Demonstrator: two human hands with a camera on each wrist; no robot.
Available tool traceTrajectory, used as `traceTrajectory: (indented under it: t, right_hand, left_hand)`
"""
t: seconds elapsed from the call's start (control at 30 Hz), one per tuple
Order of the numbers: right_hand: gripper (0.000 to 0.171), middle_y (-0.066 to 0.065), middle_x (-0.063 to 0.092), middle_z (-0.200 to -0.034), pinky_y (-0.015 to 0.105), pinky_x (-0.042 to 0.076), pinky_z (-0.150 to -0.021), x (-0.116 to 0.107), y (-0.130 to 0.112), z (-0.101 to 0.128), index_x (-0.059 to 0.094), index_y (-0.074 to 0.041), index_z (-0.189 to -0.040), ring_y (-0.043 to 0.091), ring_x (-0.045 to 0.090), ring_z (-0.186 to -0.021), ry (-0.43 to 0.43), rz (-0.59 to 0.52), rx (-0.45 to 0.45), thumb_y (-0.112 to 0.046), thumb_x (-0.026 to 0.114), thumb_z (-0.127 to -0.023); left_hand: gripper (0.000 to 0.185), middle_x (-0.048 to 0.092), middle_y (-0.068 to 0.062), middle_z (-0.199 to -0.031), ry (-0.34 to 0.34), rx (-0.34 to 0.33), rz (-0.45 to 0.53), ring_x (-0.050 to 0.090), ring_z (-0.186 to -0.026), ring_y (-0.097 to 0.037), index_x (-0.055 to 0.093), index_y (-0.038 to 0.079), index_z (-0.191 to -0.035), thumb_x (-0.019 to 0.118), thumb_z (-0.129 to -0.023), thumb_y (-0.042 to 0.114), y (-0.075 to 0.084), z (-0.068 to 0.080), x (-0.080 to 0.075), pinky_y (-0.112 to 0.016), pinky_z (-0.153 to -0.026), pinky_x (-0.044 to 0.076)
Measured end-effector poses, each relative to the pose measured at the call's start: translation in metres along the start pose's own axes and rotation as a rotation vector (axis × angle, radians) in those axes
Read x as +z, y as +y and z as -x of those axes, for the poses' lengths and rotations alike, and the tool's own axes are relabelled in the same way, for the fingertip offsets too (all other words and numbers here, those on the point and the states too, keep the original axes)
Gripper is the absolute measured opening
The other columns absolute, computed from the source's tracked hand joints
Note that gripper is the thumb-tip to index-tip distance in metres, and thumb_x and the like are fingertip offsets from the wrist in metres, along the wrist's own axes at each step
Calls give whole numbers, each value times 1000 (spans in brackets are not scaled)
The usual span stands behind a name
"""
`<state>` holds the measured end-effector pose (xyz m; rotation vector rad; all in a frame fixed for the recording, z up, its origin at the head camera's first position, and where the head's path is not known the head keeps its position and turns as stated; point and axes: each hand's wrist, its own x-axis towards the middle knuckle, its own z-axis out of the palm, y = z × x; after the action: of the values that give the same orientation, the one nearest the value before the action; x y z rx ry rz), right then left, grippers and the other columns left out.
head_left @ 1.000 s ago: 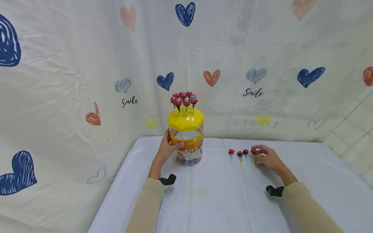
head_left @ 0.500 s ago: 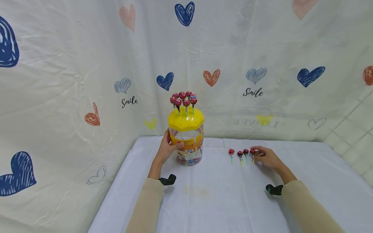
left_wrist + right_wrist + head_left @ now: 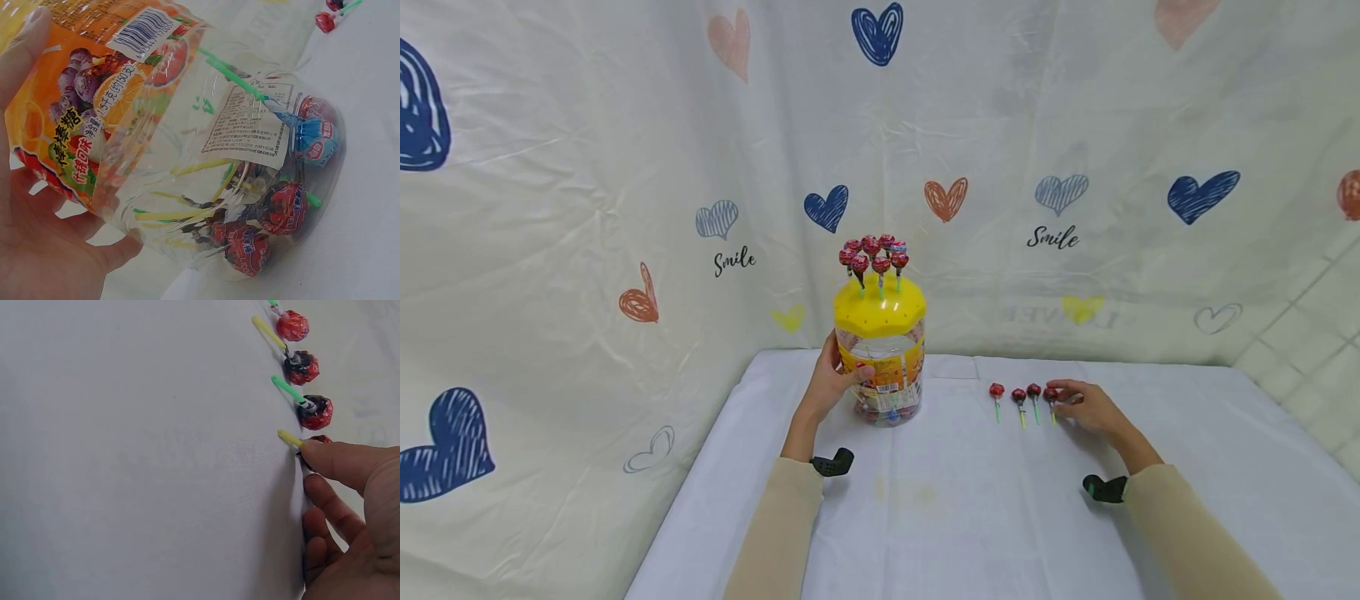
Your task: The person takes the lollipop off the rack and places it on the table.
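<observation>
A clear plastic jar (image 3: 883, 385) with a yellow lid (image 3: 880, 312) stands on the white table. Several red lollipops (image 3: 874, 254) stick upright in the lid, and more lie inside the jar (image 3: 262, 212). My left hand (image 3: 838, 382) grips the jar's left side, thumb across the label (image 3: 75, 125). Right of the jar, several red lollipops (image 3: 1018, 397) lie in a row. My right hand (image 3: 1075, 404) pinches the rightmost one (image 3: 289, 439) between thumb and finger, and its head is mostly hidden under the thumb (image 3: 337, 459).
A white cloth covers the table (image 3: 925, 517). A heart-printed curtain (image 3: 625, 208) hangs close behind and to the left. A tiled wall (image 3: 1307, 333) shows at the far right. The table's left edge (image 3: 685, 492) runs near my left sleeve.
My right hand has settled slightly lower and flatter over the rightmost lollipop. The left hand and the jar have not moved.
</observation>
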<state>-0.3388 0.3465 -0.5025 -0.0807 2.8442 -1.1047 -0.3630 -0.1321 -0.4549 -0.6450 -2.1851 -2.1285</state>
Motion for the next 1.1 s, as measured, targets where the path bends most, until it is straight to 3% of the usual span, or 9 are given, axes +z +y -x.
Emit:
traceTrajectory:
  t: [0.23,0.43,0.57,0.77,0.93,1.1]
  right_hand:
    - [56,24,55,-123,28,46,-72,0,-3,2,46,-7,-141,33,54,-102,-16,-23,21,-21,66,-90]
    - [58,25,52,-129,41,50,-83,-7,-6,7,43,-10,-143,39,54,-112,-7,-50,14,-27,65,-92]
    - [57,24,51,-133,42,51,-86,-15,-19,10,45,-13,-143,40,53,-115,41,-77,-21,-34,63,-93]
    - [50,19,57,-125,38,53,-83,-32,-74,17,49,-15,-138,33,55,-111,102,-101,-179,-40,57,-95]
    - [37,9,63,-113,23,55,-76,-38,-133,17,56,-20,-130,22,61,-98,139,-161,-327,-34,58,-96]
    - [31,5,66,-110,14,54,-78,-37,-188,17,60,-19,-124,13,63,-97,170,-225,-467,-28,61,-95]
  left_hand:
    - [85,42,5,-147,4,4,1,37,-140,-29,21,44,-147,75,-82,37,0,0,0,-54,-114,34]
    - [86,42,8,-147,14,-10,-16,39,-139,-23,20,45,-147,75,-82,40,-2,-1,0,-53,-113,35]
    - [84,42,10,-146,13,-16,-15,40,-137,-19,21,47,-146,75,-82,40,-3,-2,0,-52,-113,36]
    - [82,42,9,-146,8,-1,-4,39,-139,-24,21,46,-146,74,-84,37,-4,-3,-1,-53,-113,35]
    - [83,42,9,-146,12,2,-6,36,-141,-29,21,46,-147,74,-83,39,-4,-3,-1,-54,-113,34]
    - [83,42,8,-147,4,16,11,33,-142,-36,21,45,-147,74,-83,36,-4,-3,0,-55,-113,34]
